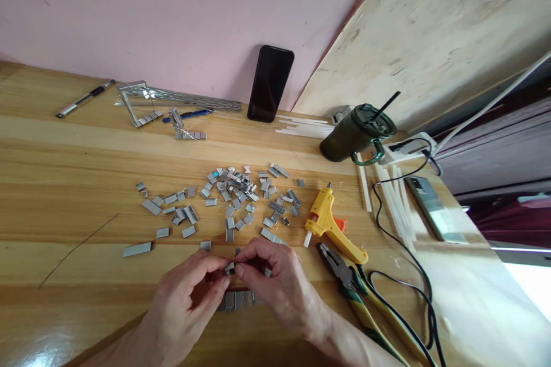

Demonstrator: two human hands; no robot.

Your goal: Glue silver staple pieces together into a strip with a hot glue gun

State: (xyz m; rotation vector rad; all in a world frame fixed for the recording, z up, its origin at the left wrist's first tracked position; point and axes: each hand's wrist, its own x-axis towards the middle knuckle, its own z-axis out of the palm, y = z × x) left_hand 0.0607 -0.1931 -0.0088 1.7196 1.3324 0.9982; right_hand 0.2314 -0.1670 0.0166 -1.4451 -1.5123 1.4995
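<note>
Low in the head view, my left hand (pixel 185 298) and my right hand (pixel 279 289) meet fingertip to fingertip. Both pinch one small bent grey metal piece (pixel 230 268) between thumb and forefinger. The curled fingers of my right hand partly cover another bit of grey metal (pixel 267 272); whether they grip it I cannot make out. Just below the fingers lies a row of grey metal pieces (pixel 235 300), its right end hidden by my right hand. A loose heap of similar pieces (pixel 239 183) spreads over the wooden table beyond both hands.
To the right lie a yellow glue gun (pixel 321 212), pliers (pixel 344 275) and a black cord (pixel 379 212). A phone (pixel 271 83) leans on the wall near a dark green mug (pixel 348 137). Metal rods (pixel 193 98), two small metal assemblies (pixel 146 119) and a pen (pixel 86 98) lie at the back.
</note>
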